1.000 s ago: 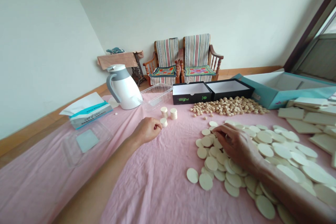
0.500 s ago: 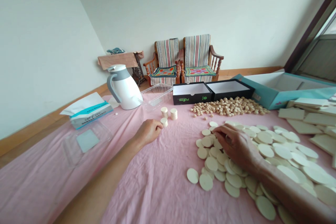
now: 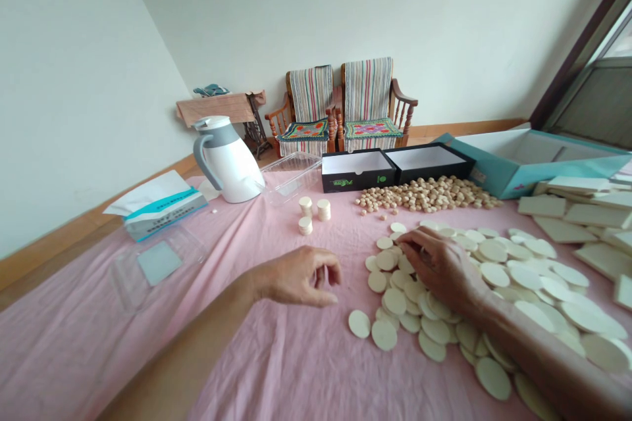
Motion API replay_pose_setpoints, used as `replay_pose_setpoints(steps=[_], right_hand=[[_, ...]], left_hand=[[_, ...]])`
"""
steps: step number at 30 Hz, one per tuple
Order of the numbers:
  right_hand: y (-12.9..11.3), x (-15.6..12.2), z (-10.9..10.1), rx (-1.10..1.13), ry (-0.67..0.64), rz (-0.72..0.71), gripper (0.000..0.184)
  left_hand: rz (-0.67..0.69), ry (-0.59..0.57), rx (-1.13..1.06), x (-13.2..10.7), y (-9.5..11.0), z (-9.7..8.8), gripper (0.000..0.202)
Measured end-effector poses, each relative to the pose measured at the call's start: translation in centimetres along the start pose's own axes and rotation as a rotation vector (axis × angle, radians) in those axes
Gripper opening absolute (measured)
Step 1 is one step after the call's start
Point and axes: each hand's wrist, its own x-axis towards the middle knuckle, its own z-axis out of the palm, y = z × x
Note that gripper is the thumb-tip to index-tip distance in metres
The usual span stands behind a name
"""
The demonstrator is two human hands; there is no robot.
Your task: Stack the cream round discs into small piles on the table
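Over the pink cloth [image 3: 281, 355], the left hand [image 3: 299, 277] had withdrawn from the shortest stack [image 3: 305, 227], apparently leaving it set beside two taller stacks [image 3: 323, 211], fingers parted and seemingly empty, while the right hand [image 3: 442, 264] touched loose discs [image 3: 394, 301], grip indiscernible.

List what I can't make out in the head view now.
- Head view: discs beneath the right hand, hidden by it.
- Head view: how many layers the small stacks have; too small.
- Head view: some pale slabs, cut off by the right edge.
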Motion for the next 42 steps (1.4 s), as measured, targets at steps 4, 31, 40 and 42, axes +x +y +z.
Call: replay_pose_setpoints(steps=[4, 31, 40, 42], right_hand=[[0.0, 0.0, 0.0, -0.007, -0.008, 0.016, 0.019], [0.2, 0.0, 0.1, 0.004, -0.023, 0.015, 0.017], [0.3, 0.0, 0.3, -0.001, -0.020, 0.012, 0.018], [0.3, 0.0, 0.3, -0.003, -0.021, 0.010, 0.018]], left_hand=[[0.148, -0.087, 0.093, 0.3, 3.1, 2.2, 0.037], [-0.091, 0.451, 0.185, 1.5, -1.5, 1.8, 0.011], [-0.359, 0.937, 0.274, 1.7, -6.7, -1.1, 0.015], [-0.383, 0.927, 0.268, 1.9, -7.3, -1.0, 0.013]])
